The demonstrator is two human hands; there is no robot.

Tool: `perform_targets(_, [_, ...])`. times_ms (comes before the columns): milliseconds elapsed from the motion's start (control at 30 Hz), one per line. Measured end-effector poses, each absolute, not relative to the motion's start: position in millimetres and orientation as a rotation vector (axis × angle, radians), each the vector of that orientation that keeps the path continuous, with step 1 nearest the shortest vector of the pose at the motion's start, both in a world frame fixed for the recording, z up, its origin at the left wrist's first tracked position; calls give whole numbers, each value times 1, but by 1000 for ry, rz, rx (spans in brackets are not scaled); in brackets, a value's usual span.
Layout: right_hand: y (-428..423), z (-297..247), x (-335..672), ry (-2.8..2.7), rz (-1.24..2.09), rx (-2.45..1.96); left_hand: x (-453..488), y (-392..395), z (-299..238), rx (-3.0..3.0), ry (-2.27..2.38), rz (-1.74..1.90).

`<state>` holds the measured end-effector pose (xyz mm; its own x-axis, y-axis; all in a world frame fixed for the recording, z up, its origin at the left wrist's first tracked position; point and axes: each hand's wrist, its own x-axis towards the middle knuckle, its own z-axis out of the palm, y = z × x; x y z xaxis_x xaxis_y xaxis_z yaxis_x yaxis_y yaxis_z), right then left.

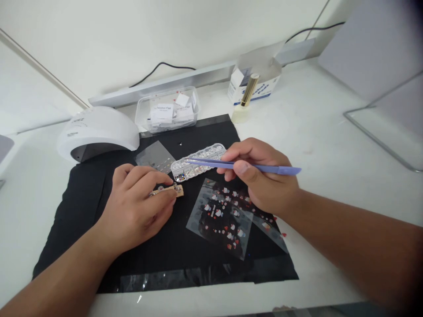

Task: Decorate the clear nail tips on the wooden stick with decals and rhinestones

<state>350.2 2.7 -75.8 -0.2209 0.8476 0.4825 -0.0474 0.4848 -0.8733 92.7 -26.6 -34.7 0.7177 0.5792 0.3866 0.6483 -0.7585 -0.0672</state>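
Observation:
My right hand (257, 171) pinches a pair of purple tweezers (271, 169), their thin tips pointing left above a clear compartment case of rhinestones (181, 176). My left hand (137, 204) is closed around a small tan strip (180, 191) with shiny bits on it. The fingers cover much of the strip, so its full shape is hidden. Between the hands, a clear sticker sheet (220, 220) with small white and red figures lies on the black cloth (145, 264). A second clear sheet (155, 155) lies behind my left hand.
A white nail lamp (99, 130) stands at the back left. Beside it is a clear tub (142, 115) of alcohol pads. At the back right, a gold-capped bottle (241, 113) stands before an open alcohol pads box (264, 89). A bent metal leg (380, 143) rests at far right.

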Motion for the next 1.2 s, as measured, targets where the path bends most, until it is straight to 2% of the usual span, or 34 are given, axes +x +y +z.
perform_targets(1200, [3, -76, 350, -1564, 981, -724, 90, -26, -35, -2741, -1002, -555])
